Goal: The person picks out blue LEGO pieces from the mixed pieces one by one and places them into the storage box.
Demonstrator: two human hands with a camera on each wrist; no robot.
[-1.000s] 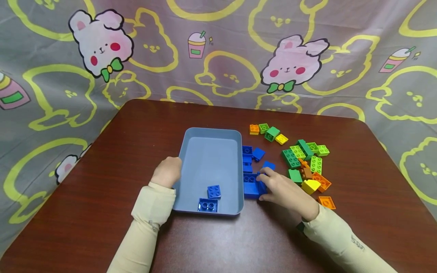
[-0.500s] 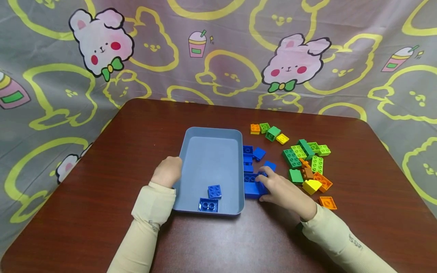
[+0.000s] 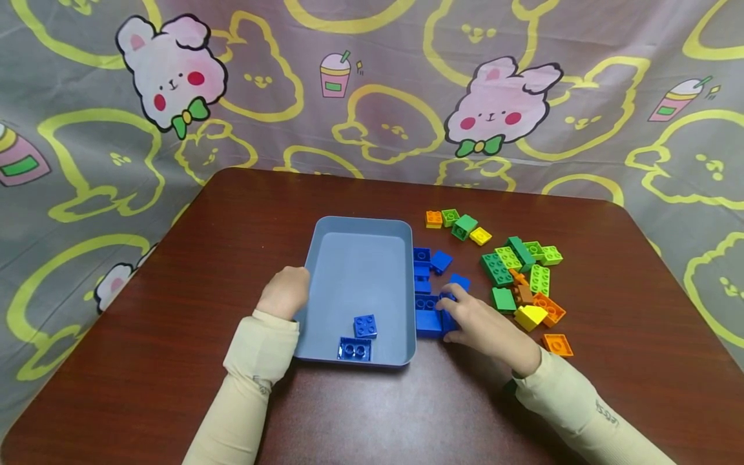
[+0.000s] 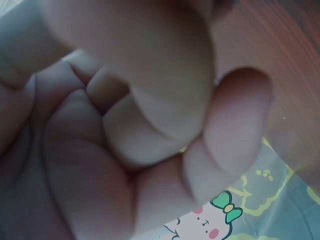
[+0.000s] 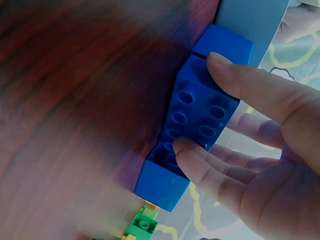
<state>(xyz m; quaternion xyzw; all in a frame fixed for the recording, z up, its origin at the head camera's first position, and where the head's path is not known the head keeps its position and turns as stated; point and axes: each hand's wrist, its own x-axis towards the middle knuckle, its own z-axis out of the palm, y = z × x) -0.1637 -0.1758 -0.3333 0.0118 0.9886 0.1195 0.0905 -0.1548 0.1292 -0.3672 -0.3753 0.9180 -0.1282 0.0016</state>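
My left hand (image 3: pixel 285 294) is curled at the left rim of a grey-blue tray (image 3: pixel 360 271); in the left wrist view its bent fingers (image 4: pixel 165 110) hold nothing visible. To the tray's right, my right hand (image 3: pixel 488 328) pinches a blue building brick (image 3: pixel 447 320) lengthwise. In the right wrist view the thumb presses one end of this studded brick (image 5: pixel 198 116) and fingertips reach its other end. More blue bricks (image 3: pixel 428 323) line the tray's right wall. Inside the tray lie a stud-up blue brick (image 3: pixel 365 327) and another blue brick (image 3: pixel 354 349) showing its hollow side.
Green, lime, orange and yellow bricks (image 3: pixel 539 281) lie scattered right of my right hand. Several others, with an orange brick (image 3: pixel 433 219) among them, stand behind the blue ones. A patterned curtain (image 3: pixel 395 84) hangs behind the brown table (image 3: pixel 261 219).
My right thumb has drawn in slightly against the blue brick. The left hand and the tray stay where they were.
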